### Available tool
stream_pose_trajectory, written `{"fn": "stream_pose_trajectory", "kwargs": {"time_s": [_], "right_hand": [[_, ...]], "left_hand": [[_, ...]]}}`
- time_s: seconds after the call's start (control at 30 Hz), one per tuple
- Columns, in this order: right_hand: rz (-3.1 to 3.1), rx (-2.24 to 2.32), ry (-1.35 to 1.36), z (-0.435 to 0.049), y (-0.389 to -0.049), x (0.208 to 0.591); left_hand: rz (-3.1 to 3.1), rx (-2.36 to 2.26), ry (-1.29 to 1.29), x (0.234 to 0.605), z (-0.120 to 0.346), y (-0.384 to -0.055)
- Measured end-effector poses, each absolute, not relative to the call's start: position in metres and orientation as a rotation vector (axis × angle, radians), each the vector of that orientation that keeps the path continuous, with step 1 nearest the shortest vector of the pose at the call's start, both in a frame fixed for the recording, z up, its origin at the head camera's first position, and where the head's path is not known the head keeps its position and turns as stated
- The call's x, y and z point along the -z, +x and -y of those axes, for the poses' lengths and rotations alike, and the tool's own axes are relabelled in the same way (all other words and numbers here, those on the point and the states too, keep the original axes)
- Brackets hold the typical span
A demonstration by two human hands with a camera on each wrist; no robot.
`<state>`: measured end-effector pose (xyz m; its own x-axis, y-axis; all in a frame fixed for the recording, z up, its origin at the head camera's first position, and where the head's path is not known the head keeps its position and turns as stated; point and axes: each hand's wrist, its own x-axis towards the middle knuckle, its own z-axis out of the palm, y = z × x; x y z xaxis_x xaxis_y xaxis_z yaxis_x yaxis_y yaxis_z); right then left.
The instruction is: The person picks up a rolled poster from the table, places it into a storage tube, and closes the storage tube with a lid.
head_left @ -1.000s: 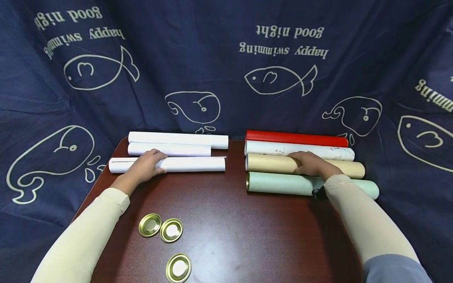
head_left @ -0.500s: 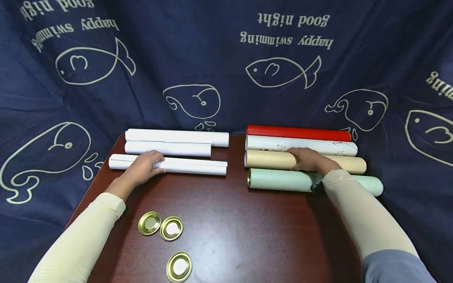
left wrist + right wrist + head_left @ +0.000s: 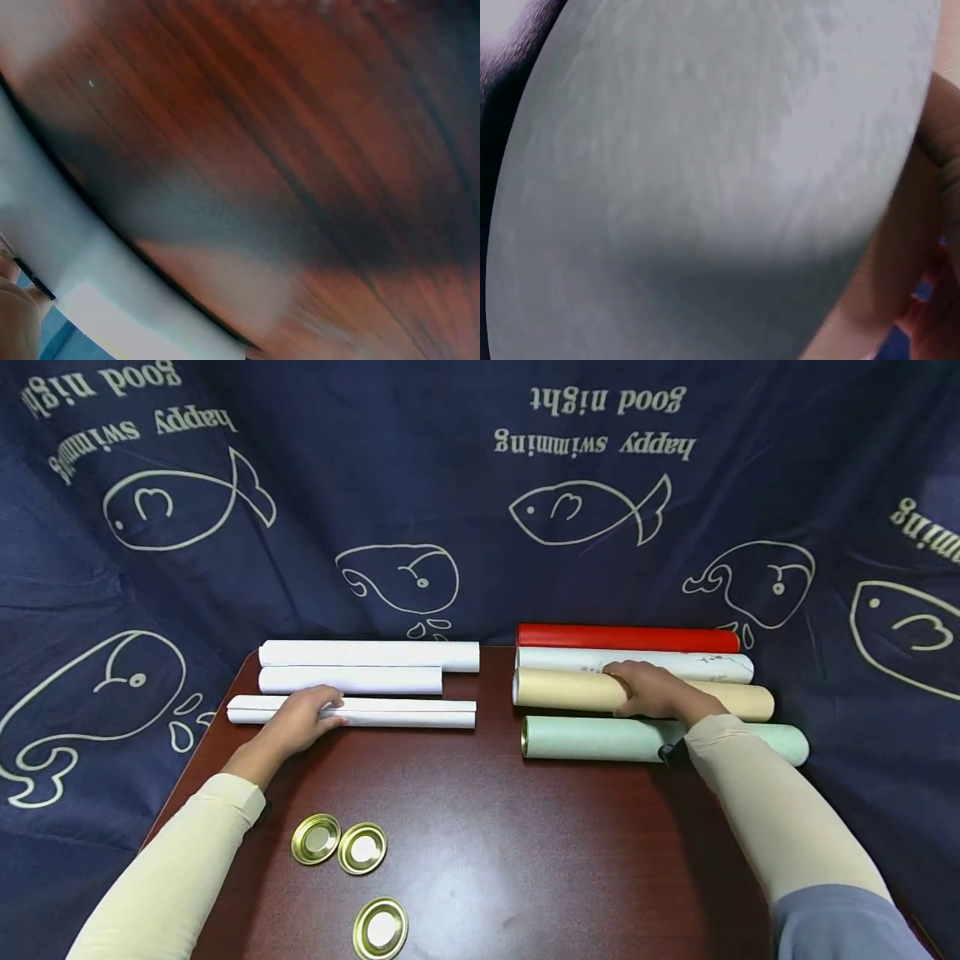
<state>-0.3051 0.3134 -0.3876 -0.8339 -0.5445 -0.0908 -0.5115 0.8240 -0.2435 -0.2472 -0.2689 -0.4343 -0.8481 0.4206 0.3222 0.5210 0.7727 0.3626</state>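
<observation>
In the head view, my left hand [image 3: 302, 722] grips the nearest of three white paper rolls [image 3: 405, 713], thumb on its near side. That roll's loose edge runs lengthwise along it, and the left wrist view catches a blurred part of the white roll [image 3: 90, 255]. My right hand [image 3: 652, 689] holds a beige tube [image 3: 566, 691], fingers over its top and thumb on the near side. Under my right wrist lies a pale green tube [image 3: 592, 739], which fills most of the right wrist view. The fingers' far sides are hidden.
Two more white rolls, a longer one [image 3: 367, 655] and a shorter one [image 3: 360, 680], lie behind at left. A red tube [image 3: 626, 637] and a patterned white tube [image 3: 690, 667] lie behind the beige one. Several gold lids, including one [image 3: 380, 928], rest on the brown table [image 3: 525, 860].
The near white roll has turned a little under my left hand, its loose edge now lower. The beige tube has shifted slightly left and away from the green tube. The lids stay put.
</observation>
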Motion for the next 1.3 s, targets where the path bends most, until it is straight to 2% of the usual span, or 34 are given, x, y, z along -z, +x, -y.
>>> {"fn": "stream_pose_trajectory", "kwargs": {"time_s": [0.3, 0.8, 0.97, 1.3], "right_hand": [[-2.988, 0.188, -0.872, -0.318, -0.297, 0.364], [-3.149, 0.249, -1.116, -0.327, -0.251, 0.350], [-3.209, 0.301, -1.156, -0.329, -0.230, 0.355], [-3.289, 0.328, -1.261, -0.319, -0.193, 0.368]], "left_hand": [[2.792, 0.647, -0.718, 0.431, 0.265, -0.250], [2.720, 0.544, -0.746, 0.433, 0.270, -0.243], [2.652, 0.546, -0.709, 0.423, 0.270, -0.228], [2.464, 0.681, -0.749, 0.401, 0.261, -0.175]]}}
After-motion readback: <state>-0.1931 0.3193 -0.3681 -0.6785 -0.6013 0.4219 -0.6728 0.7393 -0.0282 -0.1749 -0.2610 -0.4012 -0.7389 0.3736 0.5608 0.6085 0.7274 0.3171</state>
